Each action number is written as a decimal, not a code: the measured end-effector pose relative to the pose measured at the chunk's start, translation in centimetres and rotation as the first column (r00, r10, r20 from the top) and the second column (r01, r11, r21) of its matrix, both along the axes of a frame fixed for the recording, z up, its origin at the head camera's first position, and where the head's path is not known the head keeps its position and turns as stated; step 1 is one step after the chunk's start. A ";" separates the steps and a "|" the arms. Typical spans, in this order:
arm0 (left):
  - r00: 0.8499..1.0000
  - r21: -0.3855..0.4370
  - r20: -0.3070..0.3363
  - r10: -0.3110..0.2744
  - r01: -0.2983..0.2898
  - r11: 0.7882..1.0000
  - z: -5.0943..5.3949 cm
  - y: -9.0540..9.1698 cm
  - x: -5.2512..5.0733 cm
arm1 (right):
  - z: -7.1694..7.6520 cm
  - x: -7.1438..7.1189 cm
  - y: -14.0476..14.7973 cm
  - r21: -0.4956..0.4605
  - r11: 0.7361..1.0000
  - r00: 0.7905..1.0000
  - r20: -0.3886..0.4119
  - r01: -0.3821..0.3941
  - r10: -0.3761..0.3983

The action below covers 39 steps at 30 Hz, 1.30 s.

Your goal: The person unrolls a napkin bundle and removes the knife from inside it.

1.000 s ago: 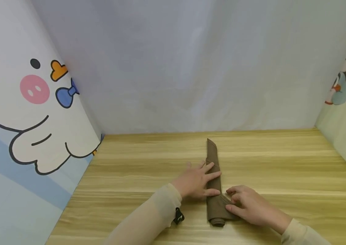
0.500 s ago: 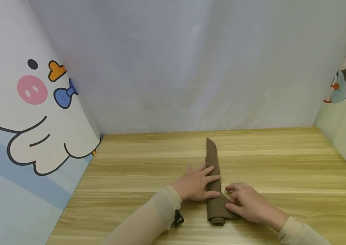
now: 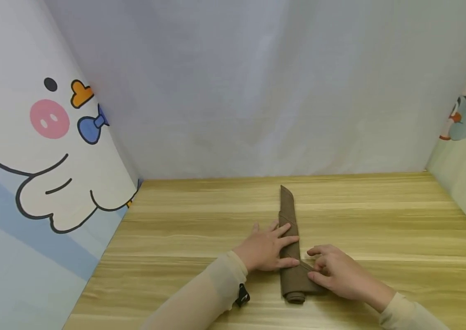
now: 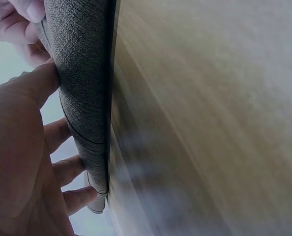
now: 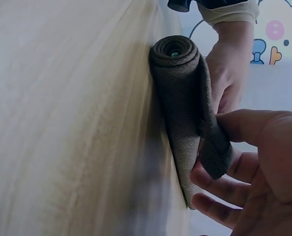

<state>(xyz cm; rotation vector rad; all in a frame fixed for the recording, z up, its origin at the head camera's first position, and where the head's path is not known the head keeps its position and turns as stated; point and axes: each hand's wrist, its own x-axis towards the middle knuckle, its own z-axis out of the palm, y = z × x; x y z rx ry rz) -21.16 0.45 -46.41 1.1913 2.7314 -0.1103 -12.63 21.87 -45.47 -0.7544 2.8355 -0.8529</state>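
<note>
On cloth [image 3: 296, 278], left hand [image 3: 263, 250] spread, right hand [image 3: 340, 274] pinching flap [image 5: 216, 150]; green speck [image 5: 174, 54], perhaps label

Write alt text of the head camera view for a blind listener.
A spread left hand rests on a partly rolled brown cloth while the right hand pinches its loose flap, on a wood-grain table before a pale backdrop.

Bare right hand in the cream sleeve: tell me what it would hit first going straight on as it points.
Likely the rolled dark brown fabric, whose flap the right hand pinches, then the bare left hand resting on it, though relative height is unclear.
</note>
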 end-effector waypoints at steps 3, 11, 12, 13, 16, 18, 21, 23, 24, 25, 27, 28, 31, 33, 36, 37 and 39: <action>1.000 -0.001 -0.011 -0.007 0.007 1.000 -0.2 -0.1 0.0 | 0.3 0.1 0.1 -0.027 1.000 1.000 0.013 0.000 0.000; 0.999 0.047 0.039 -0.035 0.033 0.998 0.1 -0.3 -0.8 | 1.3 0.4 -0.7 -0.148 0.989 0.998 0.053 -0.019 0.027; 0.998 0.052 0.050 -0.041 0.039 0.998 0.1 -0.3 -1.0 | 1.5 0.4 -0.9 -0.160 0.987 0.998 0.056 -0.022 0.032; 0.997 0.050 0.057 -0.048 0.046 0.998 0.2 -0.4 -1.3 | 1.6 0.5 -1.1 -0.169 0.985 0.998 0.060 -0.026 0.036; 0.996 0.034 0.074 -0.048 0.046 0.998 0.3 -0.8 -2.2 | 1.8 0.6 -2.0 -0.181 0.983 0.996 0.069 -0.036 0.049; 0.997 0.022 0.073 -0.039 0.038 0.999 0.1 -1.1 -2.7 | 2.0 0.6 -2.7 -0.185 0.982 0.996 0.070 -0.045 0.059; 0.997 0.015 0.072 -0.027 0.026 1.000 0.0 -1.6 -3.3 | 2.2 0.5 -3.8 -0.185 0.981 0.996 0.058 -0.052 0.063; 0.997 0.016 0.073 -0.028 0.027 1.000 0.1 -1.7 -3.6 | 2.3 0.5 -4.5 -0.181 0.982 0.997 0.049 -0.055 0.065; 0.997 0.015 0.074 -0.031 0.030 0.999 0.1 -1.7 -3.7 | 2.4 0.4 -4.9 -0.176 0.983 0.997 0.050 -0.055 0.064; 0.997 0.013 0.073 -0.034 0.034 0.999 0.2 -1.7 -3.7 | 2.4 0.4 -5.3 -0.174 0.983 0.997 0.048 -0.057 0.066; 0.997 0.001 0.069 -0.041 0.041 0.999 0.3 -1.7 -3.8 | 2.4 0.3 -6.1 -0.156 0.986 0.997 0.038 -0.064 0.071; 0.997 -0.009 0.064 -0.043 0.043 0.999 0.4 -1.7 -3.8 | 2.3 0.2 -6.5 -0.142 0.987 0.997 0.032 -0.070 0.075; 0.997 -0.024 0.058 -0.043 0.045 0.999 0.6 -1.6 -3.9 | 2.0 0.2 -7.5 -0.096 0.992 0.996 0.025 -0.082 0.084; 0.997 -0.027 0.059 -0.046 0.048 0.998 0.7 -1.5 -3.9 | 1.7 0.3 -7.9 -0.065 0.994 0.996 0.035 -0.085 0.088; 0.996 -0.013 0.070 -0.047 0.048 0.999 0.8 -1.8 -3.8 | 1.3 0.4 -8.1 -0.038 0.995 0.993 0.072 -0.090 0.093; 0.996 -0.009 0.075 -0.046 0.047 0.999 0.8 -2.0 -3.7 | 1.2 0.5 -8.0 -0.036 0.995 0.992 0.086 -0.091 0.094; 0.996 0.001 0.080 -0.044 0.044 0.999 0.7 -2.3 -3.6 | 1.1 0.5 -7.9 -0.036 0.995 0.990 0.102 -0.097 0.100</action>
